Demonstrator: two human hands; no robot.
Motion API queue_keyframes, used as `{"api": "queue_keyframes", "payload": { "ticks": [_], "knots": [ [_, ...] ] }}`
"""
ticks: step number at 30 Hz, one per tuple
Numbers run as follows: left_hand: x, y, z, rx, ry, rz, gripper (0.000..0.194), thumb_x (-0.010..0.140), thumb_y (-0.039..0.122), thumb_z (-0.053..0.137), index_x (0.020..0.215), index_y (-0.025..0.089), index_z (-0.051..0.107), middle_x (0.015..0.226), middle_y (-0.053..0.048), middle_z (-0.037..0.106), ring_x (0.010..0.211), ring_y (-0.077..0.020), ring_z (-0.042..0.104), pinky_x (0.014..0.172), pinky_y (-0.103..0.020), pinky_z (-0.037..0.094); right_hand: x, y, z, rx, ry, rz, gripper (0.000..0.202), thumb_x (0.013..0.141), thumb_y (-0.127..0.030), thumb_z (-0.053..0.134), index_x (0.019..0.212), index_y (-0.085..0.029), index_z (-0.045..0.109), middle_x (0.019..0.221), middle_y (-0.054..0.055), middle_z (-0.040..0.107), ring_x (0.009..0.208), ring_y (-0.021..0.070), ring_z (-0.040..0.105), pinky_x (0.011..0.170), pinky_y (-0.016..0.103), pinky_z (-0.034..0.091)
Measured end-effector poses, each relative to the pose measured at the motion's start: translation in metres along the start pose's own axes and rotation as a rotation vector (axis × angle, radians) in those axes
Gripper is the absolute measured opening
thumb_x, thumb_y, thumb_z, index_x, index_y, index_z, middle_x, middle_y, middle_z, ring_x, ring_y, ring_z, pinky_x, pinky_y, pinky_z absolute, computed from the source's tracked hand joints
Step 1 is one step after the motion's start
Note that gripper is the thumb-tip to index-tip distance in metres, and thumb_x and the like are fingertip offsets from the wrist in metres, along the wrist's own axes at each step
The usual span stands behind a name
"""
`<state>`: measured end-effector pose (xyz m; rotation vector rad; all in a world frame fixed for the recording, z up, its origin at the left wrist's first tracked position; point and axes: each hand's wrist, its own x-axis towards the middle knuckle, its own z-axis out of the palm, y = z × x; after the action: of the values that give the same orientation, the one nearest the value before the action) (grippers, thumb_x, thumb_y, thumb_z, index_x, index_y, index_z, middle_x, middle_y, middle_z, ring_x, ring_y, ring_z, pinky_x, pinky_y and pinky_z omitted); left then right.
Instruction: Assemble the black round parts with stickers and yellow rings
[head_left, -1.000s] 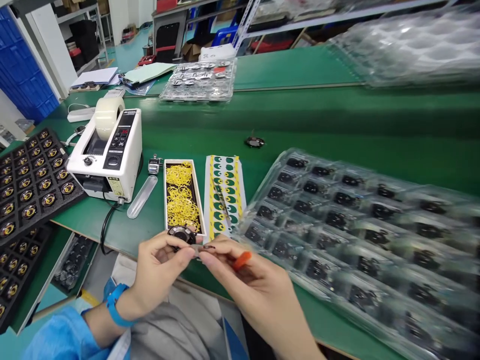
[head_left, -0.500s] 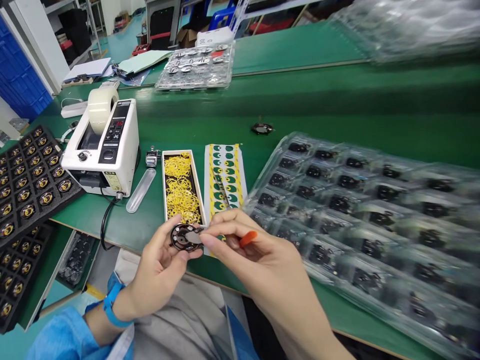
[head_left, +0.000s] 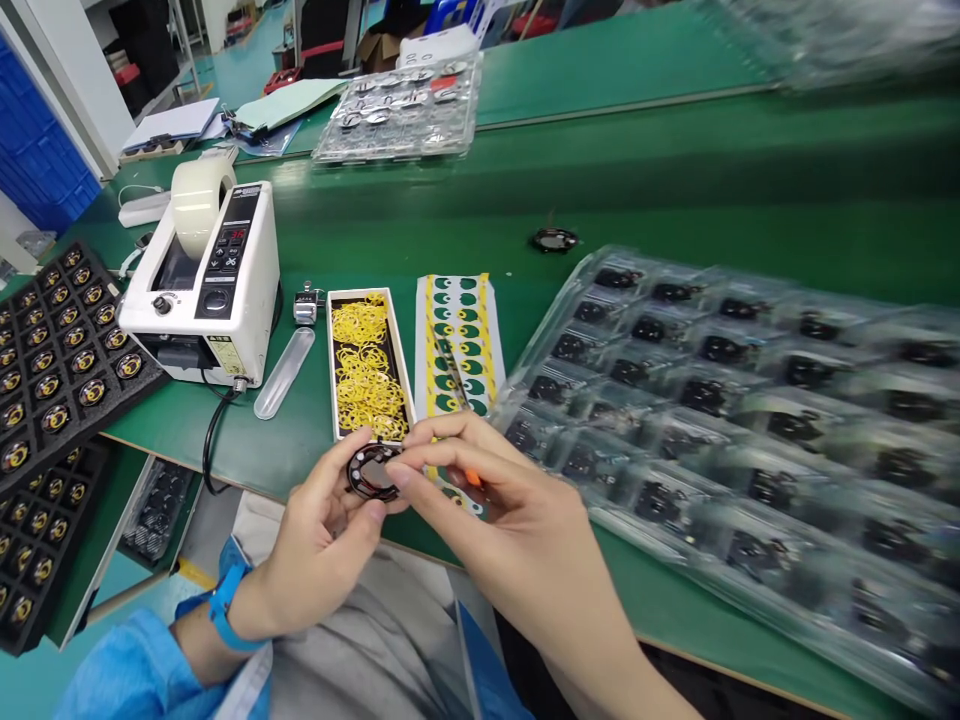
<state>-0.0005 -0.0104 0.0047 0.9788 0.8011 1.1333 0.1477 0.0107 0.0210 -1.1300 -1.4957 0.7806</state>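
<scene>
One left hand (head_left: pixel 319 545) pinches one black ring (head_left: pixel 358 484); one right hand (head_left: pixel 517 520), one grey disc (head_left: pixel 380 473).

Two bare hands are in view: one left hand (head_left: pixel 322 535) and one right hand (head_left: pixel 517 515). There are three clear plastic trays (head_left: pixel 701 545) and two black foam trays (head_left: pixel 105 415). Outside them are two round black components (head_left: pixel 366 470), one held and one loose, and one small orange object (head_left: pixel 474 477). One white tape dispenser (head_left: pixel 202 300), one roll of translucent tape (head_left: pixel 196 205), one silver tally counter (head_left: pixel 306 305) and one white-rimmed box (head_left: pixel 404 380) are visible. Its thin yellow rings (head_left: pixel 367 390) are too tangled to count.
</scene>
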Motion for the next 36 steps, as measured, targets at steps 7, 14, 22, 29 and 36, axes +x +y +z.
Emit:
{"api": "queue_keyframes", "payload": {
  "ticks": [7, 14, 22, 29, 36],
  "knots": [
    [0.002, 0.001, 0.004, 0.001, 0.026, -0.038, 0.051, 0.092, 0.039, 0.07, 0.138, 0.022, 0.055, 0.136, -0.012, 0.066, 0.123, -0.0232, 0.065, 0.103, -0.03, 0.055, -0.007, 0.005, 0.011, -0.125, 0.092, -0.098, 0.015, 0.092, -0.012, 0.063, 0.082, -0.022, 0.064, 0.087, 0.001, 0.06, 0.079, 0.0144, 0.061, 0.066, 0.024, 0.051],
    [0.005, 0.005, 0.006, 0.033, 0.086, -0.03, 0.046, 0.089, 0.045, 0.072, 0.124, 0.02, 0.056, 0.121, -0.01, 0.073, 0.113, -0.0202, 0.07, 0.094, -0.027, 0.058, -0.009, 0.006, 0.015, -0.196, 0.094, -0.201, 0.015, 0.092, -0.007, 0.062, 0.085, -0.021, 0.061, 0.09, 0.002, 0.058, 0.082, 0.0141, 0.059, 0.062, 0.023, 0.048],
    [0.013, 0.0, 0.009, -0.01, 0.183, -0.032, 0.043, 0.084, 0.054, 0.074, 0.103, 0.021, 0.054, 0.091, -0.005, 0.078, 0.083, -0.0199, 0.077, 0.074, -0.029, 0.062, -0.013, 0.012, 0.021, -0.33, 0.17, -0.289, 0.014, 0.092, -0.011, 0.065, 0.093, -0.022, 0.057, 0.093, 0.005, 0.059, 0.085, 0.0181, 0.062, 0.062, 0.026, 0.051],
    [0.01, -0.001, 0.009, -0.013, 0.175, -0.067, 0.046, 0.083, 0.056, 0.074, 0.104, 0.022, 0.052, 0.095, -0.006, 0.076, 0.087, -0.0235, 0.076, 0.076, -0.034, 0.062, -0.005, 0.01, 0.011, -0.218, -0.013, -0.158, 0.006, 0.095, -0.017, 0.06, 0.093, -0.023, 0.06, 0.091, 0.004, 0.061, 0.083, 0.0181, 0.064, 0.066, 0.026, 0.053],
    [0.015, 0.0, -0.011, 0.351, 0.067, -0.027, 0.027, 0.094, 0.044, 0.063, 0.094, 0.017, 0.066, 0.083, -0.002, 0.067, 0.078, -0.0154, 0.062, 0.073, -0.025, 0.051, 0.008, 0.012, 0.005, -0.236, -0.127, -0.193, 0.016, 0.093, -0.012, 0.058, 0.081, -0.021, 0.053, 0.081, 0.001, 0.06, 0.073, 0.0149, 0.061, 0.064, 0.024, 0.049]
  ]
}}
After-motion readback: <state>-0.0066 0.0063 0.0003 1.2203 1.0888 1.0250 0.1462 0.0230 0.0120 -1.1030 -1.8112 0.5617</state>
